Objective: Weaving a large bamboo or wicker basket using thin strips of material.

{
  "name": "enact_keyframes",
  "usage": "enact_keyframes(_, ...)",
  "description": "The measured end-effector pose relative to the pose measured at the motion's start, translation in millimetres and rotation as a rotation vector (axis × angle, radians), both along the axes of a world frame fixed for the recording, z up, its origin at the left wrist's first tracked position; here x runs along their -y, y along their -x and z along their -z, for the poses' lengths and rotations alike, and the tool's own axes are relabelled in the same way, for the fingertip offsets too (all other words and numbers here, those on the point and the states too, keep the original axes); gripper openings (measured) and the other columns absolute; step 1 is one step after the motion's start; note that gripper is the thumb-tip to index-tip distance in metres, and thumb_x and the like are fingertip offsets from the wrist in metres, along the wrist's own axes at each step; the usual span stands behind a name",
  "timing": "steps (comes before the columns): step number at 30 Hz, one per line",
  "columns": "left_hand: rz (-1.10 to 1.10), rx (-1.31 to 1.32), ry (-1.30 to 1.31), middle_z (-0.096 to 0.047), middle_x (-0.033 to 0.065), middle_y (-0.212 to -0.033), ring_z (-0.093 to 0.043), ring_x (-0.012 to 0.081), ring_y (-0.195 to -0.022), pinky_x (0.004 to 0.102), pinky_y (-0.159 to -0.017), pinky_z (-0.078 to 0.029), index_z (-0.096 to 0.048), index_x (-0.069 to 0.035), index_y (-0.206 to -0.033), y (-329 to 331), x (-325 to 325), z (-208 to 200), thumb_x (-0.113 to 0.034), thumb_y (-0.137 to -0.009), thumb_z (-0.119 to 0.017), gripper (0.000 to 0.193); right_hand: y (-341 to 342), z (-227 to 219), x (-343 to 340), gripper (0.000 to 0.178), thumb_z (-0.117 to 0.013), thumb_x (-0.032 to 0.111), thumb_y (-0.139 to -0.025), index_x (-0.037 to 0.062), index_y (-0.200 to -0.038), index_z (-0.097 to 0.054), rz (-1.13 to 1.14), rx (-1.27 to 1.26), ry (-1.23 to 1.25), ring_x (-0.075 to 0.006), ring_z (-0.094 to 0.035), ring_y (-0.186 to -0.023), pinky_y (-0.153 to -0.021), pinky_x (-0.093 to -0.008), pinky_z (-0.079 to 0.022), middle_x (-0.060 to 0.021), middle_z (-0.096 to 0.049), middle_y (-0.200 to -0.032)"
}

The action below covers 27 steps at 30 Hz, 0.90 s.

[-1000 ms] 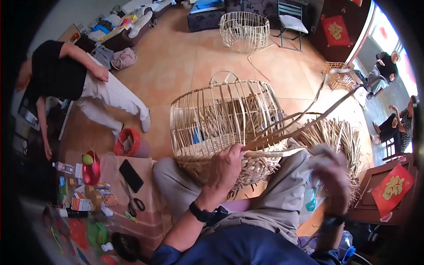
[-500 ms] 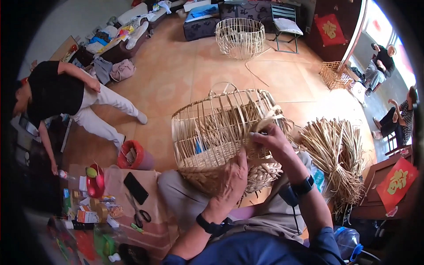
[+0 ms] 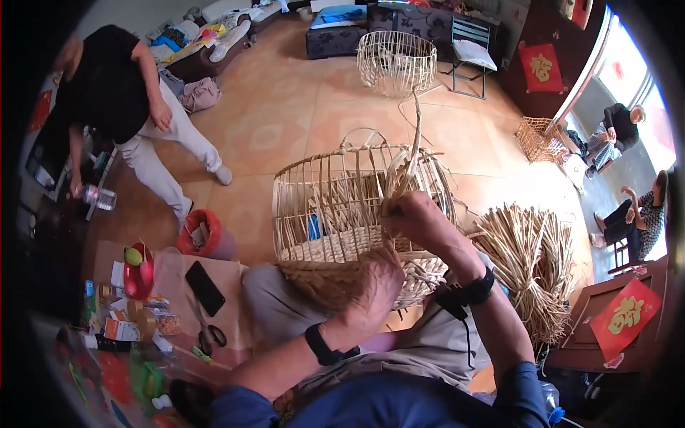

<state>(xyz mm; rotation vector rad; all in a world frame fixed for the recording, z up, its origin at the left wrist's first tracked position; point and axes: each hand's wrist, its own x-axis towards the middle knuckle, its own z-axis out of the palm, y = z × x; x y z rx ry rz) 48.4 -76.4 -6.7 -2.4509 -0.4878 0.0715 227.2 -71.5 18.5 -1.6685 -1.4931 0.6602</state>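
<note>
A half-woven straw basket [image 3: 335,274] lies in front of my knees, with a dense braided lower wall and open upright ribs above. My right hand [image 3: 421,222] is closed round a straw strand [image 3: 415,135], whose loose end stands up above the fist. Just below, my left hand [image 3: 374,279] presses against the woven wall, fingers bent together at the lower part of the strand; their tips are partly hidden. A looped handle [image 3: 364,135] rises from the basket's far rim. Beside my right knee stands a tied bundle of dry straw [image 3: 528,271].
Left of me, a low table holds a phone [image 3: 205,288], scissors [image 3: 211,335] and a red dish [image 3: 138,271]. A red-lined bin [image 3: 203,235] stands beyond it. A person [image 3: 114,93] holds a bottle [image 3: 98,197]. Another basket frame [image 3: 397,64] stands farther off; two people sit at right.
My right hand has moved left and slightly down, and the strand now points upward. My left hand shifted slightly. The person at left has straightened up, lifting the bottle.
</note>
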Motion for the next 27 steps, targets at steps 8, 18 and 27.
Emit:
enact_keyframes(8,0.144,0.082,-0.148,-0.058,0.0003,-0.081,-0.057,0.0111,-0.075,0.0288,-0.062,-0.043,-0.066,0.008,-0.123,7,-17,25,-0.011,-0.087,-0.058,0.041,11,9,-6,0.008,-0.069,0.01,-0.085,0.0035,-0.084,-0.074,0.096,0.443,-0.115,-0.0315,-0.071,-0.073,-0.066,-0.0405,-0.055,-0.0152,-0.07,-0.075)
enact_keyframes(18,0.14,0.446,0.411,-0.066,0.0145,-0.096,-0.064,0.0336,-0.09,0.0449,-0.079,-0.05,-0.066,-0.002,-0.104,16,-21,46,-0.009,-0.088,-0.059,0.019,44,11,9,0.011,-0.078,0.015,-0.076,0.0112,-0.086,-0.074,0.198,0.678,0.049,-0.0339,-0.072,-0.078,-0.066,-0.0456,-0.055,-0.0118,-0.07,-0.096)
enact_keyframes(27,0.132,0.85,0.897,-0.064,0.0228,-0.105,-0.062,0.038,-0.102,0.0475,-0.092,-0.048,-0.061,0.005,-0.115,6,-6,50,-0.001,-0.09,-0.051,0.027,29,24,21,0.019,-0.067,0.013,-0.092,0.003,-0.078,-0.061,0.284,0.533,-0.096,-0.0422,-0.063,-0.068,-0.06,-0.0512,-0.046,-0.0194,-0.064,-0.073)
